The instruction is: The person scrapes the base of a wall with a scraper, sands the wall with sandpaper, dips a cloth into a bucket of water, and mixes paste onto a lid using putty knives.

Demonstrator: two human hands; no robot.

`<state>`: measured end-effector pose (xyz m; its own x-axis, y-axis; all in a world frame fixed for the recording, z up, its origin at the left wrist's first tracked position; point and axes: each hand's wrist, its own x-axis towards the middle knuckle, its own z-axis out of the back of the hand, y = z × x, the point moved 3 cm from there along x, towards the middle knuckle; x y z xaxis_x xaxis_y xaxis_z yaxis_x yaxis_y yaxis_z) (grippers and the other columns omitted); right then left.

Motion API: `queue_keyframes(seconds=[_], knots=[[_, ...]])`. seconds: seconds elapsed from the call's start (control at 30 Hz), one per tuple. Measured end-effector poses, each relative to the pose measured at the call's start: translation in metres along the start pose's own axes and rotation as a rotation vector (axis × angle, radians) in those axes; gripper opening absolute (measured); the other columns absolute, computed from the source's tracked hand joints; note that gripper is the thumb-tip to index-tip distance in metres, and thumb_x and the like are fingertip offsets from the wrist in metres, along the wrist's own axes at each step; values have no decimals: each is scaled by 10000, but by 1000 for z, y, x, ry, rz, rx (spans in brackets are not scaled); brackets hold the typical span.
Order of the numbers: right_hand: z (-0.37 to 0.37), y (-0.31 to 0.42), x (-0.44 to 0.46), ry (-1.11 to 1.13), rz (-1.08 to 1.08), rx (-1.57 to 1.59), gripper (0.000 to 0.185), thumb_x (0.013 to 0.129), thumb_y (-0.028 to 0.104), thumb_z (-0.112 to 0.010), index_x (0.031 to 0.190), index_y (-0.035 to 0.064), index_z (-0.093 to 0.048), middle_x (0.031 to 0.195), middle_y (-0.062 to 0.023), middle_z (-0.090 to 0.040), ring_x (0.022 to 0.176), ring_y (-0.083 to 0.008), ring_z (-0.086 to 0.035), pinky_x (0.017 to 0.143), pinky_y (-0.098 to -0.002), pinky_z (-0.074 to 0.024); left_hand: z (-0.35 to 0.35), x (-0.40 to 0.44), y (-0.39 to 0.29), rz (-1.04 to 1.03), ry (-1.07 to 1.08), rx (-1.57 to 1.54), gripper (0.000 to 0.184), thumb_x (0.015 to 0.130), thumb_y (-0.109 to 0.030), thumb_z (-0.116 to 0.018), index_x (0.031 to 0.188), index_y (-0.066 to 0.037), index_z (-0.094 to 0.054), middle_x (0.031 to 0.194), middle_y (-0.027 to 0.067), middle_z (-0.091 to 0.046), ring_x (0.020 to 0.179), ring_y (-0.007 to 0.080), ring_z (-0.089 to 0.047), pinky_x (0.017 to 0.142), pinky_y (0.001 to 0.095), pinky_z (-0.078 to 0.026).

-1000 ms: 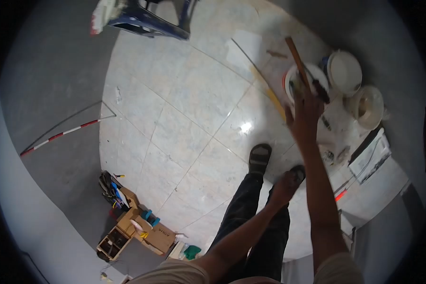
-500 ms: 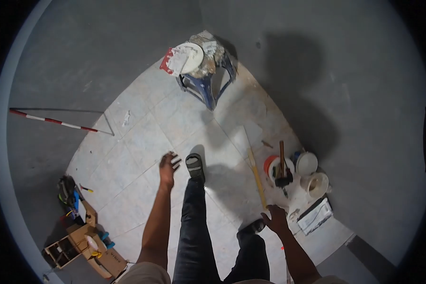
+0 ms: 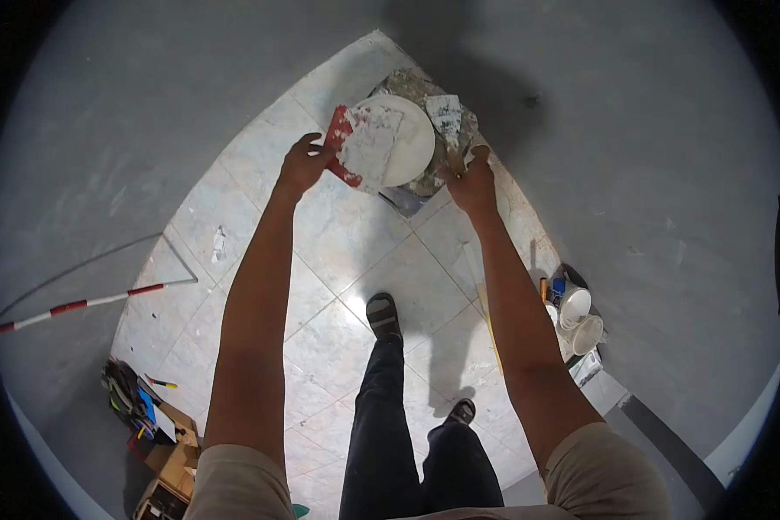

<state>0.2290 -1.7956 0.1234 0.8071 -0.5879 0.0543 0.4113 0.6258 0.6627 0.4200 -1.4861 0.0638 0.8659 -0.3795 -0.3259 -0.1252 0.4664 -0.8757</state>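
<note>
Ahead of me a round white plate or lid (image 3: pixel 419 147) rests on a plaster-crusted stool top (image 3: pixel 406 84). Across its left part lies a wide plastering blade (image 3: pixel 368 149) with a red handle, smeared with white plaster. My left hand (image 3: pixel 303 166) is at the red edge, fingers apart, fingertips touching or nearly touching it. To the right of the plate is a putty knife (image 3: pixel 445 113) with a whitened blade. My right hand (image 3: pixel 472 184) has its fingers closed at the knife's handle, which they partly hide.
White buckets (image 3: pixel 575 305) stand by the right wall, near a yellow strip (image 3: pixel 493 334) on the tiles. A red-and-white pole (image 3: pixel 69 307) leans at the left wall. A bag (image 3: pixel 123 390) and cardboard box (image 3: pixel 180 468) lie lower left. My sandalled foot (image 3: pixel 383 316) is below the stool.
Both hands have moved forward from beside my legs to the stool top. My view has come nearer to the stool. My right hand has closed at the putty knife's handle.
</note>
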Motion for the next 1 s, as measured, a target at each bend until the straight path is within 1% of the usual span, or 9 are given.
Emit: queue_keyframes(seconds=[0.07,0.1,0.2,0.33,0.53,0.57,0.63,0.73,1.0], knots=[[-2,17,14,285,-255,-50,666,834,257,-802,1280,-88,-449,1190,-348,-634,1126,-470,-642,930,-512,-529,3,2,-23,-16,56,131,473,901,-296,-754,1244,18,-669,991,148,-777,937,238,-743,819,346,-566],[-4,17,17,280,-264,-46,666,834,257,-802,1280,-88,-449,1190,-348,-634,1126,-470,-642,930,-512,-529,6,-4,-34,-18,64,137,473,901,-296,-754,1244,18,-669,991,148,-777,937,238,-743,819,346,-566],[-5,6,20,282,-185,-73,546,838,155,-743,1245,-70,-459,1097,-325,-653,1067,-469,-650,881,-525,-538,9,-8,-43,57,51,28,316,926,-197,-729,1171,1,-700,950,123,-764,880,166,-724,758,310,-565],[29,22,10,4,54,-125,434,854,97,-689,1221,-29,-494,980,-273,-651,942,-464,-650,811,-527,-533,14,-20,-61,70,105,-252,167,1010,-130,-626,1098,0,-685,921,62,-709,835,124,-664,746,280,-579],[90,45,-44,65,116,-86,457,884,104,-668,1318,33,-543,947,-223,-632,898,-422,-651,778,-514,-529,22,-13,-97,114,55,-179,179,1008,-104,-598,1158,-15,-638,857,41,-705,786,123,-674,735,299,-576],[91,52,-51,197,25,-84,489,890,111,-666,1362,59,-549,915,-200,-623,873,-403,-651,764,-502,-533,26,-6,-99,75,29,-147,168,1007,-92,-597,1146,-7,-641,843,46,-711,763,122,-676,709,293,-579],[87,58,-58,323,-82,-75,523,896,118,-663,1406,85,-556,883,-177,-614,849,-383,-651,750,-489,-538,30,5,-100,17,36,-82,156,1002,-101,-619,1107,10,-649,823,73,-723,721,113,-670,658,289,-569],[66,43,-56,430,-8,-107,561,916,123,-658,1466,147,-549,862,-130,-582,780,-330,-631,706,-453,-544,30,17,-108,-56,48,51,147,987,-95,-642,1062,30,-659,772,107,-733,650,100,-658,587,281,-540],[43,23,-6,553,-35,-183,542,928,121,-661,1457,191,-565,923,-121,-583,835,-320,-628,727,-440,-553,28,33,-113,-153,130,228,104,969,-61,-662,1043,13,-661,706,105,-732,559,100,-640,531,260,-470]])
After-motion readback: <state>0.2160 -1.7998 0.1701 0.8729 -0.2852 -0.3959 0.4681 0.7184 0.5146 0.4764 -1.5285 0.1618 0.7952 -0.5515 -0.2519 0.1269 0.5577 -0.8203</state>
